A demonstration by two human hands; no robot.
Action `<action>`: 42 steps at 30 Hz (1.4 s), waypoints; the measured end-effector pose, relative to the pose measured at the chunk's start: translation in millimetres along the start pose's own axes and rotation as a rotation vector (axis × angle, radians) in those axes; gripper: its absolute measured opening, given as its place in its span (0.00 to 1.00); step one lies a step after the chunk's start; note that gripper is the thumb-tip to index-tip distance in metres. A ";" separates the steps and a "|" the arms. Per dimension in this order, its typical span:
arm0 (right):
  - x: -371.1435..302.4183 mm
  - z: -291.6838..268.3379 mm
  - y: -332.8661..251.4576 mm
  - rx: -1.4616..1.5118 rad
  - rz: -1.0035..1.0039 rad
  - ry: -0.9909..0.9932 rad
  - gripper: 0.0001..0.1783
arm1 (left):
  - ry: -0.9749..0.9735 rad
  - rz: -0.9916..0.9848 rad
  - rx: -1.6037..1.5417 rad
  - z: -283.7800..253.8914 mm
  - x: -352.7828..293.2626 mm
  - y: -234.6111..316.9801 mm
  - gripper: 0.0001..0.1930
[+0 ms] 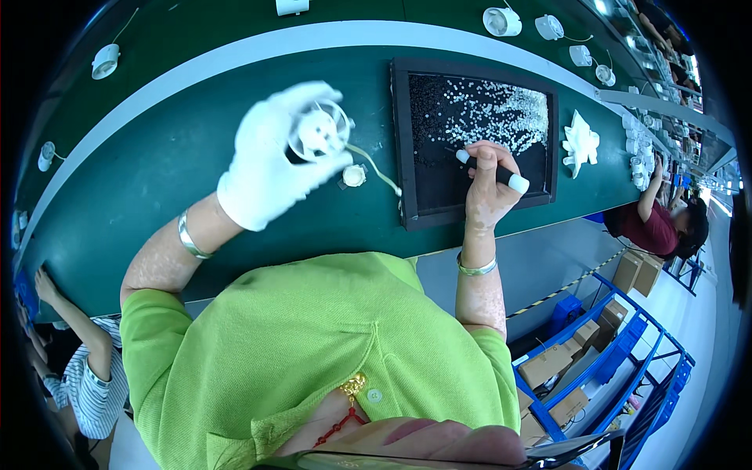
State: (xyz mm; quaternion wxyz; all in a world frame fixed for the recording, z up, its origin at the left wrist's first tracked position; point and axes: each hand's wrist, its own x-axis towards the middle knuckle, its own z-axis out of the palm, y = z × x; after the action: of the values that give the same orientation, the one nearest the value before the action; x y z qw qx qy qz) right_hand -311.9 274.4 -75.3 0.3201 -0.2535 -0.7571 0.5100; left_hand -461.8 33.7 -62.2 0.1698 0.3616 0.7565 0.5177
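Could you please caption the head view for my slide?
Gloved left hand lifts a white round fixture; right hand works a black tool over the parts tray.

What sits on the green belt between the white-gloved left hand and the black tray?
Head view: a small round white part and a pale wire running from the white round housing in the gloved left hand toward the black tray.
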 end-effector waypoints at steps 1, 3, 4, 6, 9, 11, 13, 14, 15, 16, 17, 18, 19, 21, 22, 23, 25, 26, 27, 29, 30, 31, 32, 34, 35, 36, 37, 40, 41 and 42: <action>0.6 1.8 -0.5 0.046 0.018 0.039 0.11 | -0.099 0.011 0.117 3.2 -4.8 10.1 0.33; 3.3 -2.2 -2.7 0.223 0.097 0.057 0.17 | -0.079 0.233 0.259 16.3 -14.1 4.7 0.34; 5.5 -6.2 1.2 0.258 0.115 0.044 0.21 | -0.081 0.253 0.248 22.1 -15.3 2.6 0.36; 8.9 -10.9 5.0 0.439 0.212 0.085 0.25 | -0.102 0.287 0.262 33.1 -15.8 -2.0 0.36; 12.3 -10.7 0.6 0.698 0.359 0.107 0.30 | -0.182 0.244 0.311 40.6 -16.8 -4.3 0.35; 11.6 -9.1 -7.5 0.869 0.405 0.031 0.31 | -0.176 0.209 0.315 44.3 -17.2 -6.9 0.34; 11.4 -3.8 -13.3 0.936 0.460 -0.016 0.35 | -0.184 0.183 0.331 46.9 -17.0 -7.4 0.34; 10.3 2.0 -19.5 0.964 0.433 -0.063 0.37 | -0.152 0.213 0.323 46.9 -17.4 -5.4 0.34; 9.3 6.7 -26.1 0.992 0.406 -0.108 0.39 | -0.150 0.208 0.328 46.6 -17.6 -4.7 0.34; 9.0 9.3 -32.8 0.965 0.400 -0.194 0.42 | -0.146 0.202 0.327 46.3 -17.6 -4.9 0.34; 8.2 16.4 -36.6 0.968 0.404 -0.200 0.42 | -0.143 0.198 0.326 45.7 -17.7 -5.4 0.34; 5.0 26.2 -40.4 0.944 0.352 -0.210 0.42 | -0.141 0.193 0.329 45.3 -18.1 -6.2 0.34; 1.2 36.0 -44.9 0.917 0.299 -0.217 0.42 | -0.132 0.197 0.327 45.9 -18.4 -7.4 0.34; -5.9 56.1 -49.7 0.917 0.281 -0.192 0.37 | -0.123 0.199 0.323 46.2 -18.5 -7.5 0.34; -8.2 60.2 -49.6 0.966 0.300 -0.225 0.35 | -0.130 0.198 0.319 45.0 -18.2 -6.5 0.34; -10.6 63.9 -50.0 1.015 0.318 -0.259 0.34 | -0.137 0.196 0.316 44.3 -18.2 -6.1 0.34; -16.3 73.4 -49.9 1.007 0.287 -0.193 0.31 | -0.122 0.210 0.321 45.4 -19.6 -7.7 0.34; -18.5 74.9 -45.0 1.038 0.230 -0.248 0.31 | -0.106 0.224 0.329 45.9 -20.3 -8.6 0.35; -20.2 76.8 -41.6 1.067 0.172 -0.303 0.31 | -0.104 0.223 0.328 46.0 -20.4 -9.3 0.35; -23.5 81.1 -40.7 1.055 0.132 -0.323 0.30 | -0.104 0.231 0.319 46.5 -19.4 -10.3 0.35; -25.1 81.8 -40.3 1.026 0.110 -0.316 0.30 | -0.103 0.231 0.317 46.8 -19.2 -10.1 0.35; -26.2 82.7 -39.9 0.999 0.088 -0.310 0.30 | -0.098 0.227 0.314 47.1 -19.1 -9.9 0.34; -26.7 83.8 -39.6 0.999 0.089 -0.312 0.30 | -0.093 0.223 0.311 47.2 -19.1 -9.8 0.34; -26.9 85.9 -38.9 0.980 0.073 -0.307 0.30 | -0.092 0.220 0.310 46.2 -18.6 -9.0 0.33; -27.3 86.9 -38.4 0.980 0.075 -0.310 0.30 | -0.091 0.218 0.308 45.9 -18.5 -8.8 0.33; -27.8 88.1 -37.9 0.974 0.066 -0.318 0.30 | -0.089 0.215 0.309 46.5 -18.7 -9.4 0.33; -28.1 89.7 -37.4 0.970 0.057 -0.325 0.29 | -0.083 0.221 0.305 46.8 -19.0 -10.8 0.32; -30.5 90.9 -37.3 0.907 0.042 -0.317 0.30 | -0.082 0.220 0.308 47.0 -18.1 -9.9 0.31; -32.7 91.3 -37.6 0.912 0.044 -0.320 0.30 | -0.089 0.217 0.309 46.8 -18.0 -9.2 0.31; -35.5 91.3 -38.1 0.831 0.013 -0.323 0.31 | -0.087 0.213 0.312 45.9 -18.1 -8.8 0.31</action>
State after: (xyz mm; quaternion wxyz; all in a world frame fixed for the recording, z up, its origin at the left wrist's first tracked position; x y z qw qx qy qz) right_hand -358.3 180.1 -72.8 0.2694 -0.0252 -0.5264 0.8061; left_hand -423.7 49.2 -90.9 0.0886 0.4837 0.7771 0.3928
